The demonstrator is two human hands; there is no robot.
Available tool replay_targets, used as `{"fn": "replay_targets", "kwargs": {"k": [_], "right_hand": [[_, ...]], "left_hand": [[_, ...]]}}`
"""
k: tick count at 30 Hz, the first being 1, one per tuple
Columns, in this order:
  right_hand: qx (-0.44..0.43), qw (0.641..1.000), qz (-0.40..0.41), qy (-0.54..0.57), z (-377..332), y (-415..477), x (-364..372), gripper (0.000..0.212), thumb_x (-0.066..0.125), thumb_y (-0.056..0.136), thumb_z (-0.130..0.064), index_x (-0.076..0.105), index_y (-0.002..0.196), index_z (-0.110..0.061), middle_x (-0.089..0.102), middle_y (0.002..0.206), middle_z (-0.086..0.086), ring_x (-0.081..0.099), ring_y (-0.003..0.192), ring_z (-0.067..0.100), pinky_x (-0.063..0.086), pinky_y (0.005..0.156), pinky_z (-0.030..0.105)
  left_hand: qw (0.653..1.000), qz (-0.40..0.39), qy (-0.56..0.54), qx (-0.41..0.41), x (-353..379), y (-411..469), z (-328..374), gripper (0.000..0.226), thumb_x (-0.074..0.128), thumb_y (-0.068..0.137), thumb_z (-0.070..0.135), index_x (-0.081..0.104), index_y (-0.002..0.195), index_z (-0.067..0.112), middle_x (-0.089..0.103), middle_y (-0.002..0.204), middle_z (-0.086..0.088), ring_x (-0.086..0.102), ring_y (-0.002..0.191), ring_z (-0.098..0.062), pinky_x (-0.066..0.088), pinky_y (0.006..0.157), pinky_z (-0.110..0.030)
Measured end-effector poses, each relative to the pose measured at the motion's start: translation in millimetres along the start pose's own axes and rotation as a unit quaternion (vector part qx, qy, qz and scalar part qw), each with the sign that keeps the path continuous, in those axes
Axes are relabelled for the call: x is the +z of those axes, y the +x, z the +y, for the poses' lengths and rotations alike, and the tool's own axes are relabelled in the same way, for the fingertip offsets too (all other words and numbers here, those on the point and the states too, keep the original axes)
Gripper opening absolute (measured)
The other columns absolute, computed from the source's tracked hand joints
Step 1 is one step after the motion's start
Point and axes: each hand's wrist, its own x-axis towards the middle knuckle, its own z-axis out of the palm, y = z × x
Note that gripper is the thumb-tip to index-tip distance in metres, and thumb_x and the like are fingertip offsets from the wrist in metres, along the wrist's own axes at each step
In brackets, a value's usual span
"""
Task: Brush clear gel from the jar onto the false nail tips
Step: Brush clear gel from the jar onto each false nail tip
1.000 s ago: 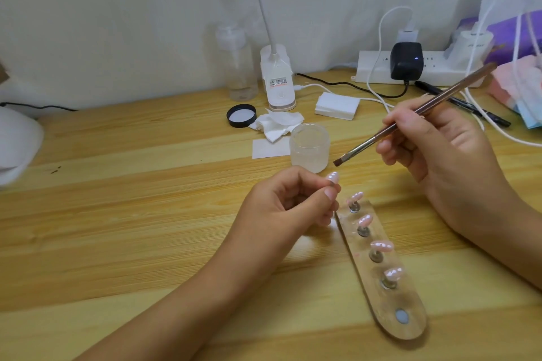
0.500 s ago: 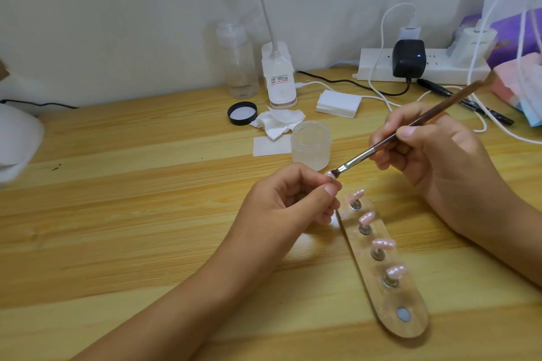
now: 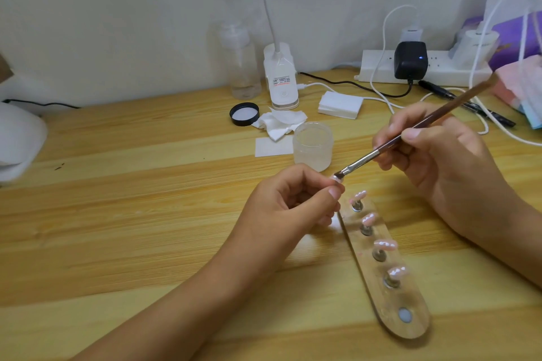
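My left hand (image 3: 289,208) pinches a small stand with a pink false nail tip (image 3: 424,179) at its top, thumb and fingers curled round it. My right hand (image 3: 434,161) grips a brown-handled brush (image 3: 410,129) like a pen; its bristles touch that nail tip. The open jar of clear gel (image 3: 313,149) stands just behind the hands. A clear oval holder (image 3: 387,272) lies in front, carrying several pink nail tips (image 3: 368,218) on metal pegs and one bare magnet spot near its front end.
The jar's black lid (image 3: 244,114), crumpled wipes (image 3: 278,124), a pad stack (image 3: 340,104), a clear pump bottle (image 3: 243,67) and a white lamp base (image 3: 281,79) sit behind. A power strip (image 3: 440,67) with cables lies back right. A white object (image 3: 17,141) sits far left.
My right hand lowered the brush from above the jar down to the nail tip held in my left hand; the bristles now rest on it. My left hand stayed put.
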Motion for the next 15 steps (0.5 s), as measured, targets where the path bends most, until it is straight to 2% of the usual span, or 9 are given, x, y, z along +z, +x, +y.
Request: {"fn": "replay_targets", "kwargs": {"k": [7, 11, 15], "right_hand": [[-0.016, 0.999, 0.031, -0.016, 0.5, 0.5, -2.4, 0.013, 0.043, 0.082, -0.006, 0.056, 0.083, -0.01, 0.065, 0.072, 0.001, 0.059, 0.068, 0.014, 0.051, 0.065, 0.021], [-0.01, 1.0, 0.002, 0.023, -1.1, 0.9, -2.7, 0.02, 0.041, 0.084, -0.006, 0.059, 0.08, -0.014, 0.065, 0.072, 0.003, 0.059, 0.067, 0.015, 0.051, 0.063, 0.022], [-0.008, 0.999, -0.034, 0.006, 0.1, 0.2, -1.6, 0.022, 0.048, 0.083, -0.008, 0.065, 0.078, -0.02, 0.065, 0.073, 0.004, 0.06, 0.067, 0.015, 0.051, 0.064, 0.022]], "left_hand": [[1.0, -0.003, 0.008, 0.005, 0.0, -0.3, -0.7, 0.014, 0.066, 0.081, 0.021, 0.071, 0.073, 0.031, 0.072, 0.077, 0.002, 0.062, 0.067, -0.008, 0.052, 0.067, -0.021], [1.0, -0.001, 0.012, 0.004, 0.0, -0.1, -1.9, 0.011, 0.067, 0.08, 0.022, 0.071, 0.073, 0.03, 0.071, 0.075, 0.002, 0.061, 0.065, -0.007, 0.052, 0.066, -0.021], [1.0, -0.005, 0.005, 0.005, -0.3, 0.0, -2.0, 0.007, 0.07, 0.077, 0.027, 0.071, 0.072, 0.032, 0.071, 0.078, 0.001, 0.062, 0.066, -0.007, 0.051, 0.065, -0.02]]}}
